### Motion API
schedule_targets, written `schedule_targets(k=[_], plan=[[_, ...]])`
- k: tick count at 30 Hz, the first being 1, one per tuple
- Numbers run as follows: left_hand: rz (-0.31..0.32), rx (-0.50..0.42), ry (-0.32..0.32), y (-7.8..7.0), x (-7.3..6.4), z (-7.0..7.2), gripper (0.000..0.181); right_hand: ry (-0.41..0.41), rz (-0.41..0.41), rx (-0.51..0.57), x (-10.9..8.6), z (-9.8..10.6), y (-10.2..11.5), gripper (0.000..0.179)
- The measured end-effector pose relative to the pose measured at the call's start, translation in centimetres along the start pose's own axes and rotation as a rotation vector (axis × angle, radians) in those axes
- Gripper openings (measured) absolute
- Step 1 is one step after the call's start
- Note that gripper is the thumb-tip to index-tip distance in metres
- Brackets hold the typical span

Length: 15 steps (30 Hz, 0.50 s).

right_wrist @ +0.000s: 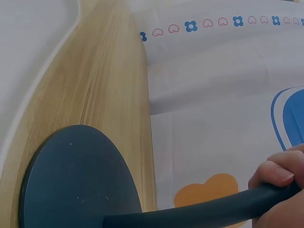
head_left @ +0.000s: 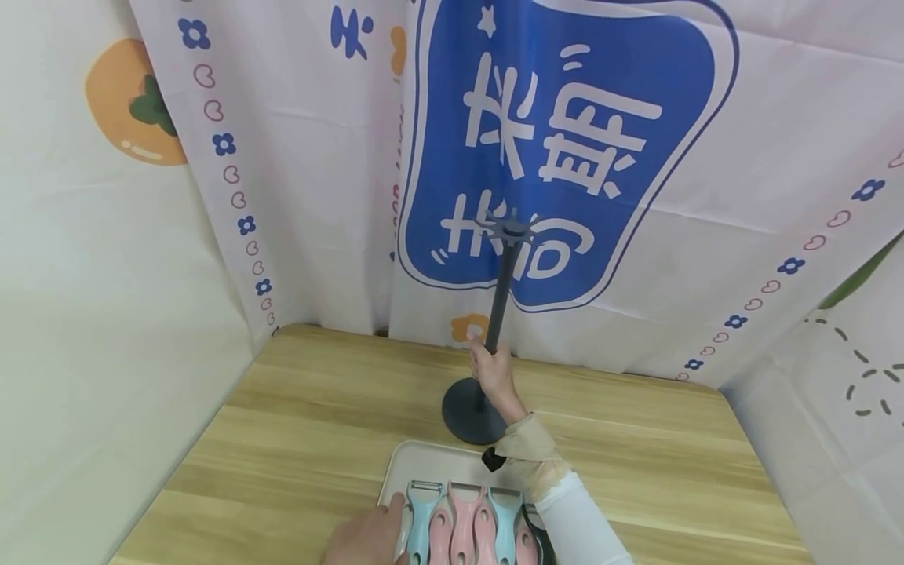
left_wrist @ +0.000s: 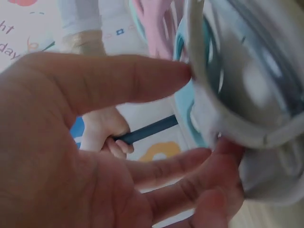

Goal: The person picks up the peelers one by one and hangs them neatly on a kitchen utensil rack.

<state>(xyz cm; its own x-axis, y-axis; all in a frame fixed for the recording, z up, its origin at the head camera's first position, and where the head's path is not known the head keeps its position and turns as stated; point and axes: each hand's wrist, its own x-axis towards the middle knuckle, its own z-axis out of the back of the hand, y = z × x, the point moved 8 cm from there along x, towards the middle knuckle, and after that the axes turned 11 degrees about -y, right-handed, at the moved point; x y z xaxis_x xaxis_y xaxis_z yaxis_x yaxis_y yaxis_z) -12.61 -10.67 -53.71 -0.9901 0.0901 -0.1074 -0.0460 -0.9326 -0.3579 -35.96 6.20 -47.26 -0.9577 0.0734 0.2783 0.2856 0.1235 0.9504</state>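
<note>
My right hand [head_left: 492, 373] grips the pole of a dark utensil stand [head_left: 503, 290], fingers wrapped round it a little above its round base [right_wrist: 78, 175]. The stand is upright, with a hooked ring [head_left: 513, 227] at its top. At the left side of a pale tray [head_left: 413, 455], my left hand [head_left: 367, 537] holds the rim; the left wrist view has the thumb on the rim [left_wrist: 202, 90] and fingers below it. In the tray lie several peelers, among them a pink peeler [head_left: 466, 514] and a light blue peeler [head_left: 506, 514]. Part of the tray is outside the head view.
The wooden table [head_left: 311, 424] ends at a white printed curtain [head_left: 318, 196] with a blue sign behind the stand. Pale walls stand at both sides. Part of a black item [head_left: 540, 537] shows at the tray's right, beside my right sleeve.
</note>
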Motion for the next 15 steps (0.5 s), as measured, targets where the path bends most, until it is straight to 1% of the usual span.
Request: schedule_targets(k=[4, 7, 12, 15], plan=[[0.067, -0.011, -0.018, -0.01, 0.06, -0.17, 0.053, -0.002, 0.008, 0.003, 0.04, -0.01, 0.05, 0.063], [0.104, -0.001, -0.036, -0.12, 0.15, -0.31, 0.05, -0.005, 0.01, 0.01, 0.03, -0.01, 0.04, 0.062], [0.135, 0.0, -0.043, -0.48, 0.5, -0.65, 0.051, -0.024, 0.012, 0.027, 0.04, 0.14, 0.12, 0.061], [0.156, -0.018, -0.036, -0.59, 0.79, -0.78, 0.049, -0.015, 0.016, 0.035, 0.16, 0.07, 0.12, 0.06]])
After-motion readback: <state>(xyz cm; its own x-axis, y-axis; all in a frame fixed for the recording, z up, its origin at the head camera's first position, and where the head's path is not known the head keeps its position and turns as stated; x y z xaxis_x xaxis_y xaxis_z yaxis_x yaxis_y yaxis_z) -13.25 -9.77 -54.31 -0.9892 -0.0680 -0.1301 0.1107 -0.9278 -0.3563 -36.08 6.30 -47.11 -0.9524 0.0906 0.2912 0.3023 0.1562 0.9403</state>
